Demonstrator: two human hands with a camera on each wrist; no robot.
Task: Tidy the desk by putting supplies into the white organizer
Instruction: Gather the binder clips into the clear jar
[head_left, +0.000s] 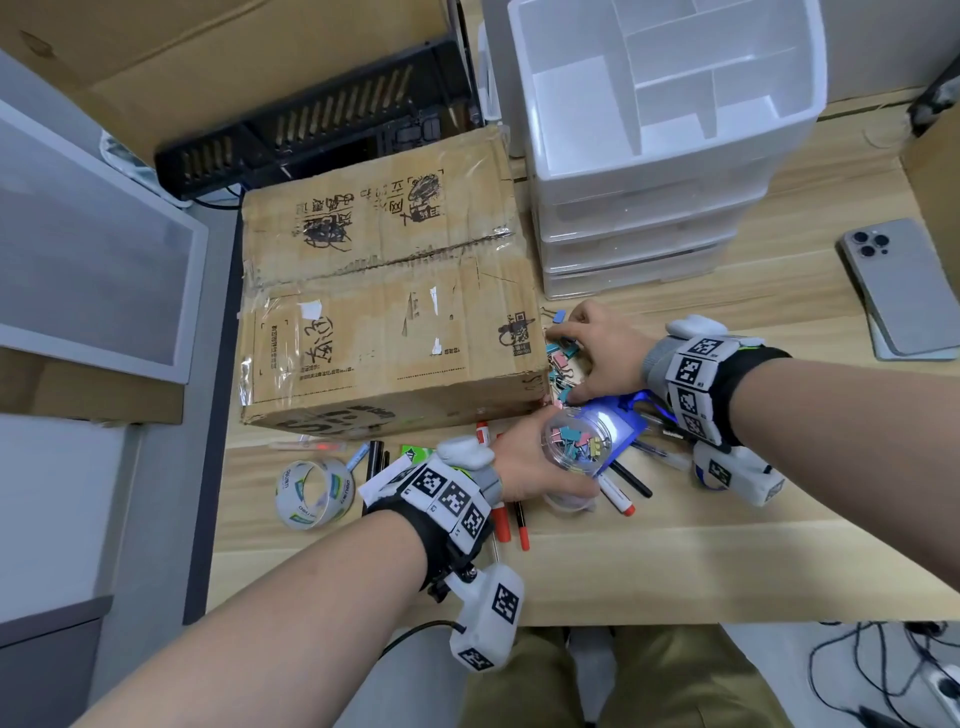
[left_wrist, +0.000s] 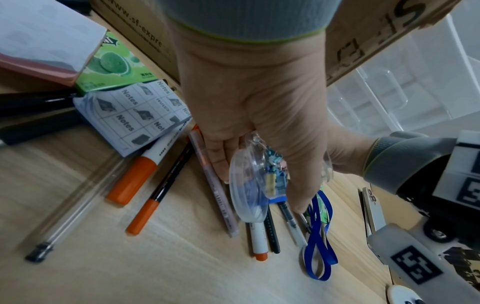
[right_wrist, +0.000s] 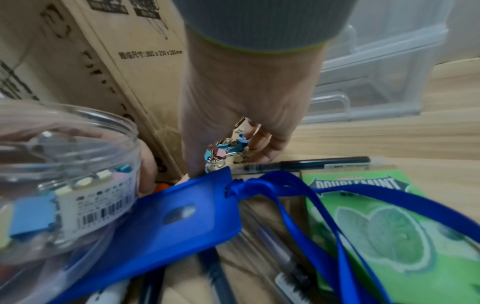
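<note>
The fingers of the right hand are curled down over a loose heap of coloured binder clips lying on the table against the near right corner of a cardboard box; whether a clip is actually pinched cannot be told. The left hand is wrapped round a clear plastic jar, tilted with its open mouth toward the heap and partly filled with binder clips. Just beside the jar a blue badge holder with a blue lanyard is seen, lying over several pens. A green Doublemint gum pack is found under the lanyard. Near the left hand, orange-capped markers, a pad of sticky notes and a second green gum pack are spread out. A roll of clear tape lies to the left. The white organizer, with open compartments above clear drawers, stands at the far side, right of the box. A grey phone is laid face down at the far right
</note>
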